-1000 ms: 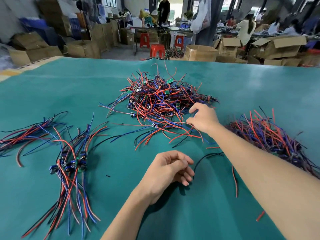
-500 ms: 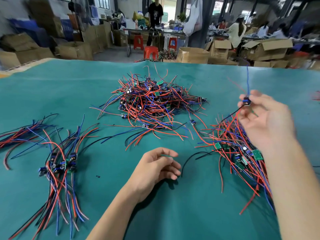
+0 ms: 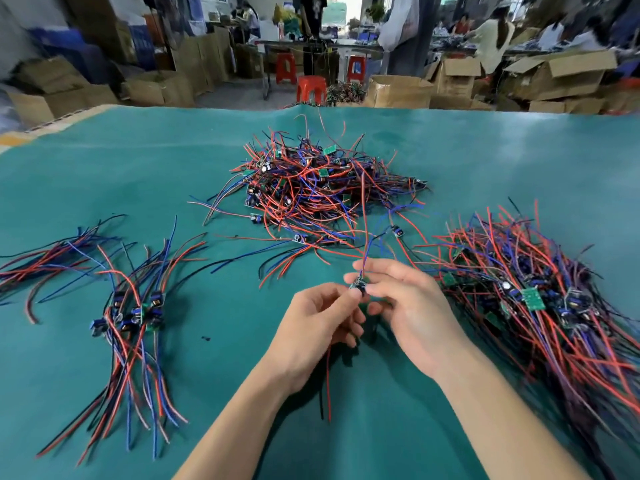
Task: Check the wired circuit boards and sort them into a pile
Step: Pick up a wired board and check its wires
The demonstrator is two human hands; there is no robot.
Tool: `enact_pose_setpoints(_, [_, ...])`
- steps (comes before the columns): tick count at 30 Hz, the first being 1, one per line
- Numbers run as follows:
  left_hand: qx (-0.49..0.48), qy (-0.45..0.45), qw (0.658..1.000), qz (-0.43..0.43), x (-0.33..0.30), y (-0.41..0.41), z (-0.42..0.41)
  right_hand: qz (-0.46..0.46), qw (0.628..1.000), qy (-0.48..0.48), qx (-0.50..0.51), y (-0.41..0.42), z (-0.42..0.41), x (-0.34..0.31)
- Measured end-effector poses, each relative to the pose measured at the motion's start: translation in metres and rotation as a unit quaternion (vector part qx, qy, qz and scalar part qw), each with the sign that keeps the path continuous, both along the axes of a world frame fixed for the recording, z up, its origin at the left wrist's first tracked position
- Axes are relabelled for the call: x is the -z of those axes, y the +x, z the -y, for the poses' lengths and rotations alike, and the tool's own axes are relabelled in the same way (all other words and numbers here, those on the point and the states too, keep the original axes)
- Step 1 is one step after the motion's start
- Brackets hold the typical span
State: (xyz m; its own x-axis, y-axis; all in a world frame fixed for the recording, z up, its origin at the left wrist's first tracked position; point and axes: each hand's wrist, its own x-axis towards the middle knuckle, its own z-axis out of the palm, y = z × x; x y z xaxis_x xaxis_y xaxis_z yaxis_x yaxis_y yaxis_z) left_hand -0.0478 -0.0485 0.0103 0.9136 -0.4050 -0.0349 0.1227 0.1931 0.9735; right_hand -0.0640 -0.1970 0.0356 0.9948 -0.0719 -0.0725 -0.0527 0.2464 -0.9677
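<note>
left hand (image 3: pixel 320 327) | right hand (image 3: pixel 410 306) | both pinch 1 circuit board (image 3: pixel 358 285), fingers curled

The teal cloth-covered surface (image 3: pixel 485 161) lies bare in a wide band along its far edge and on the far left. A tangled heap of red and blue wired boards (image 3: pixel 311 188) blocks the middle, its loose wires trailing toward the near side. A large sprawling pile of wired boards (image 3: pixel 540 299) fills the right side, just beside the right hand (image 3: pixel 412 306). A neat bundle of aligned boards with long wires (image 3: pixel 135 317) lies on the left, with open cloth between it and the left hand (image 3: pixel 311 330).
</note>
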Motion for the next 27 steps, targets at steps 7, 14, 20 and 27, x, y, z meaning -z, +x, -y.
enact_pose_setpoints(7, [0.009, 0.055, 0.998, 0.043, -0.005, -0.006, 0.0, 0.0, 1.0, 0.005, -0.015, 0.0, 0.003, 0.004])
enact_pose_setpoints(14, [0.036, 0.096, 0.991, 0.081, -0.008, -0.009, -0.001, 0.01, 0.996, -0.048, -0.07, 0.0, 0.009, 0.01])
enact_pose_setpoints(20, [0.052, 0.092, 0.992, 0.076, -0.011, -0.008, -0.002, 0.004, 0.994, -0.109, 0.009, 0.0, 0.018, 0.009])
enact_pose_setpoints(27, [0.083, 0.119, 0.987, 0.068, -0.012, -0.009, -0.003, 0.046, 0.958, -0.183, 0.215, 0.009, 0.033, 0.01])
